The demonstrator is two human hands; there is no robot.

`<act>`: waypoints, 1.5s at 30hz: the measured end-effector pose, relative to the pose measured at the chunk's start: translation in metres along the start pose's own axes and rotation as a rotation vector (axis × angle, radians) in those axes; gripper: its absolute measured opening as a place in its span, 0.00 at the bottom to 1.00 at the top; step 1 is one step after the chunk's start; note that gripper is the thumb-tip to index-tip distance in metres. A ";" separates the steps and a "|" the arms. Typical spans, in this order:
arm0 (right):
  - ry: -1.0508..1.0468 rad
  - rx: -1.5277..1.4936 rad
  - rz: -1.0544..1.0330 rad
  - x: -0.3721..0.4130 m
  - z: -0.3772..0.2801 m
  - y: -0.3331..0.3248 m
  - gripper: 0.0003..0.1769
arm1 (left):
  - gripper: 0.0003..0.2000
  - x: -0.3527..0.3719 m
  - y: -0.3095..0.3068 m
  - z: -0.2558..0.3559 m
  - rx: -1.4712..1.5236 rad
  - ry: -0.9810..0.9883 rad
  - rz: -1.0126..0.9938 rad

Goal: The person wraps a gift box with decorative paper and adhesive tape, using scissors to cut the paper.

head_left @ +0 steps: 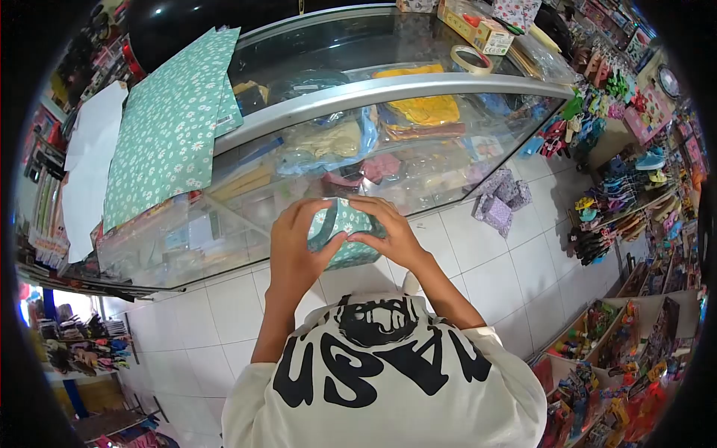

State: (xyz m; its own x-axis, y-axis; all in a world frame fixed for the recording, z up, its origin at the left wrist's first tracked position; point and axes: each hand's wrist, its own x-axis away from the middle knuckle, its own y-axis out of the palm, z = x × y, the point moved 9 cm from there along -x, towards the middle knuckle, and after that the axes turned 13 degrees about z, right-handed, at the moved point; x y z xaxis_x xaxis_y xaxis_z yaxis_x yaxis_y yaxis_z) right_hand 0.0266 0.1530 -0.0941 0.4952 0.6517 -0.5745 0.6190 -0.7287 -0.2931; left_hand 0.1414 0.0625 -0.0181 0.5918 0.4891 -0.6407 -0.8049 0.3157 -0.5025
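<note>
Both hands hold a small box-shaped parcel [354, 256] in green daisy-print paper, just in front of my chest. My left hand [296, 235] grips its left side, with the fingers over the far edge and the thumb on the near top. On the opposite side, my right hand [394, 236] presses it the same way, the two thumbs nearly meeting. Part of the parcel is hidden under the fingers, and what is inside does not show. Larger sheets of the same green daisy paper [166, 123] lie on the counter to the left, overhanging its front.
A glass display counter [328, 101] with bagged goods inside stands ahead. On it are a tape roll [471, 60] and a small carton [478, 30]. White paper [93, 149] lies at left. Several purple patterned packets [502, 200] rest on the tiled floor [478, 272]. Merchandise shelves [620, 336] line the right.
</note>
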 end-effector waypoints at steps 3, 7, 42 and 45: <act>-0.027 0.044 0.010 -0.001 0.000 -0.001 0.32 | 0.25 0.007 -0.001 -0.018 0.019 -0.167 0.004; 0.003 0.080 0.023 0.003 0.008 -0.003 0.32 | 0.26 0.016 0.014 -0.032 0.191 -0.411 -0.057; 0.121 0.327 -0.142 0.016 -0.001 -0.032 0.17 | 0.05 -0.009 0.031 -0.027 0.267 -0.002 -0.308; 0.129 0.323 -0.129 0.018 -0.003 -0.040 0.19 | 0.05 -0.010 0.026 -0.039 0.332 -0.142 -0.269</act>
State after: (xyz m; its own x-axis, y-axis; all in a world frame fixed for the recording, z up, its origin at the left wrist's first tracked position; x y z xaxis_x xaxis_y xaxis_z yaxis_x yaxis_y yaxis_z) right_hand 0.0128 0.1940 -0.0899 0.5116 0.7485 -0.4218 0.4669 -0.6543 -0.5948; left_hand 0.1164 0.0344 -0.0470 0.7890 0.4530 -0.4149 -0.6070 0.6793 -0.4124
